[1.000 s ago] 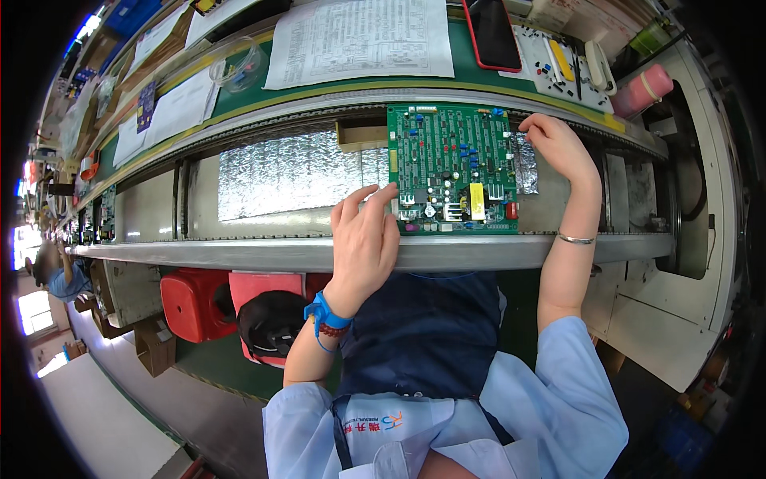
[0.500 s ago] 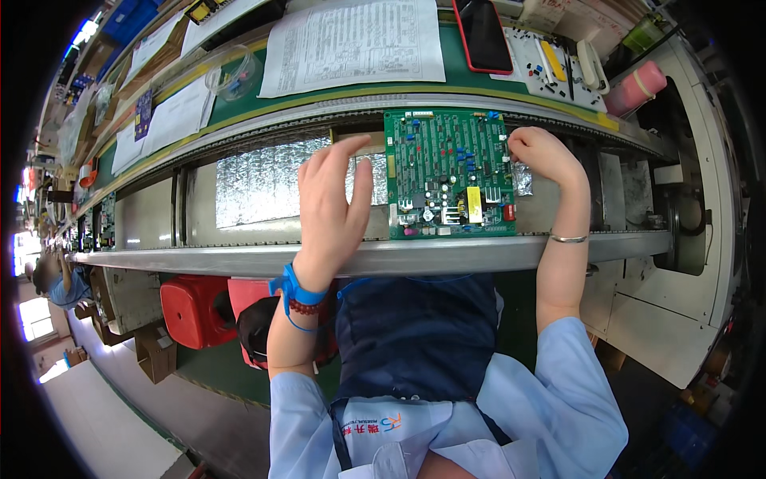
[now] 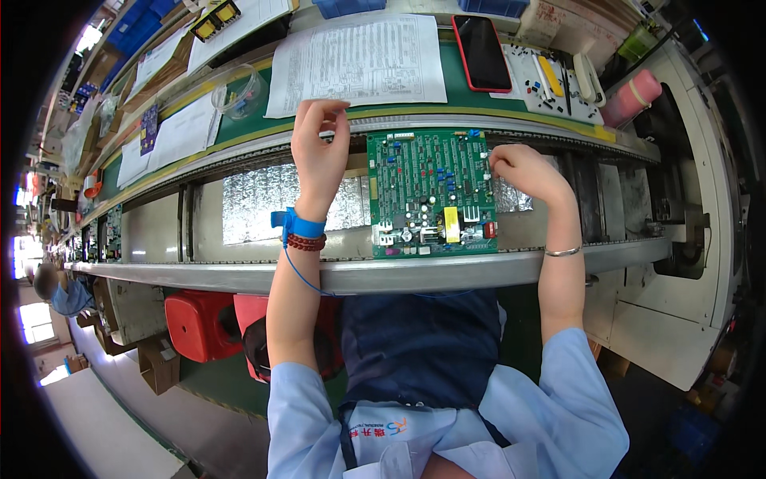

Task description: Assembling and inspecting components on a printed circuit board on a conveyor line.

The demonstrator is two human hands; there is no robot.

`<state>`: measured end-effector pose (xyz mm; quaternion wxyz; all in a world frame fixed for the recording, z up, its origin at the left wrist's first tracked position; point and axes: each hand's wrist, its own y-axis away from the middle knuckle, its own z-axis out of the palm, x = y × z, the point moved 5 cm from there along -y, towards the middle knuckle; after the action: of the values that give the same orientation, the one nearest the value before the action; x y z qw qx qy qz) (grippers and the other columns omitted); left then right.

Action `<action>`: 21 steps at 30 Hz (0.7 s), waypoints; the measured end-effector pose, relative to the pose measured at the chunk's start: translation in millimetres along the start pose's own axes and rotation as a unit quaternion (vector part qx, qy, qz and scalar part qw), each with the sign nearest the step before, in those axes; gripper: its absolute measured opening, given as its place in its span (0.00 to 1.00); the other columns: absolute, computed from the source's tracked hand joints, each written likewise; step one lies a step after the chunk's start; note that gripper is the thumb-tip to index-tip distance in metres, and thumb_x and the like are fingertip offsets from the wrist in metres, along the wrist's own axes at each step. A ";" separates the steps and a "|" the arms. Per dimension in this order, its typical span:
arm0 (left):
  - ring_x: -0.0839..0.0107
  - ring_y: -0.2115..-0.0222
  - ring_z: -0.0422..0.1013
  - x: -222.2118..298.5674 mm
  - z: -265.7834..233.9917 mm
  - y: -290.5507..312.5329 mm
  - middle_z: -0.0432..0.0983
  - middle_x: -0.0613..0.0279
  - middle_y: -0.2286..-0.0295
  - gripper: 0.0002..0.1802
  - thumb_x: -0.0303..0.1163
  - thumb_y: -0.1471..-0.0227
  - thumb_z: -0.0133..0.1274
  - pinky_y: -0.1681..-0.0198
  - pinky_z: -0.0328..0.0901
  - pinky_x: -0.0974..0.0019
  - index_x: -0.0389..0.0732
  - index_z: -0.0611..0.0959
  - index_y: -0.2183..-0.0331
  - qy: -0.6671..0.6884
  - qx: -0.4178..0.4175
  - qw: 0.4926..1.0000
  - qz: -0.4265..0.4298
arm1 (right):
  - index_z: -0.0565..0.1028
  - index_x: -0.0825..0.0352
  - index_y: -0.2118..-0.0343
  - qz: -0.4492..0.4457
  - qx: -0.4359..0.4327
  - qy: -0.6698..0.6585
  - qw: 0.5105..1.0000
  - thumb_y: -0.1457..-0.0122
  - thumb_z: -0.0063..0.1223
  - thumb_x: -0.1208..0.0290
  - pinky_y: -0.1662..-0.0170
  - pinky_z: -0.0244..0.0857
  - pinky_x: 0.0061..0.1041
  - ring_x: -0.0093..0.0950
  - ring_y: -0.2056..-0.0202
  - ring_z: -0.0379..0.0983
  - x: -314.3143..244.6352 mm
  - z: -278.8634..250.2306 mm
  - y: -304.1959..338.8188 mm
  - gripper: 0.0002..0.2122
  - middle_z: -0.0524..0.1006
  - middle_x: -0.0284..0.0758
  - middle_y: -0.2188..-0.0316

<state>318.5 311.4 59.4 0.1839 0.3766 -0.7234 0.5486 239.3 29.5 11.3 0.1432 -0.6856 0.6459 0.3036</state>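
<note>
A green circuit board (image 3: 431,191) crowded with small parts lies across the conveyor rails in front of me. Left of its far corner, my left hand (image 3: 321,152) is raised over the far rail, close to the paper drawing's near edge. Its fingers are bent and the thumb tip comes close to the index tip; whatever might be pinched there is too small to make out. At the board's right edge is my right hand (image 3: 525,172), fingers curled and tips next to a white connector. What they hold, if anything, is hidden. A blue wrist strap (image 3: 299,223) circles my left wrist.
Beyond the far rail (image 3: 542,121) lie a printed drawing (image 3: 359,64), a clear round tub (image 3: 239,92), a red-cased phone (image 3: 482,53) and a white board with small parts (image 3: 527,80). The near metal rail (image 3: 335,278) runs before my waist. A red stool (image 3: 195,323) stands below left.
My left hand has moved up and away from the board's left side, its fingers curling closer together. My right hand stays at the board's right edge. The view has shifted slightly.
</note>
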 end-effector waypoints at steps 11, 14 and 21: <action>0.79 0.72 0.73 -21.5 3.5 17.5 0.75 0.65 0.72 0.05 0.20 0.51 0.56 0.67 0.67 0.77 0.36 0.80 0.68 0.087 0.023 0.991 -0.101 | 0.72 0.73 0.70 -0.035 0.008 -0.009 0.999 0.46 0.45 0.72 0.64 0.64 0.31 0.37 0.70 0.71 -18.7 9.0 -5.3 0.08 0.74 0.42 0.74; 0.79 0.72 0.73 -21.7 3.7 19.1 0.75 0.65 0.72 0.05 0.20 0.51 0.56 0.67 0.67 0.77 0.36 0.81 0.68 0.076 0.015 0.992 -0.099 | 0.72 0.73 0.70 -0.021 0.017 -0.007 1.000 0.45 0.47 0.69 0.65 0.63 0.31 0.36 0.71 0.70 -25.1 8.4 -3.3 0.10 0.73 0.42 0.75; 0.83 0.74 0.71 -27.4 0.3 19.2 0.74 0.68 0.76 0.04 0.23 0.49 0.56 0.69 0.66 0.79 0.36 0.80 0.68 0.147 0.045 0.976 -0.154 | 0.73 0.73 0.72 -0.019 0.035 -0.032 0.999 0.43 0.49 0.69 0.69 0.61 0.26 0.28 0.74 0.68 -27.5 -6.8 0.5 0.10 0.72 0.38 0.76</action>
<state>322.0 322.8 28.1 0.3536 0.4063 -0.5965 0.5951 240.8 47.4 33.1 0.1933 -0.6823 0.6383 0.2996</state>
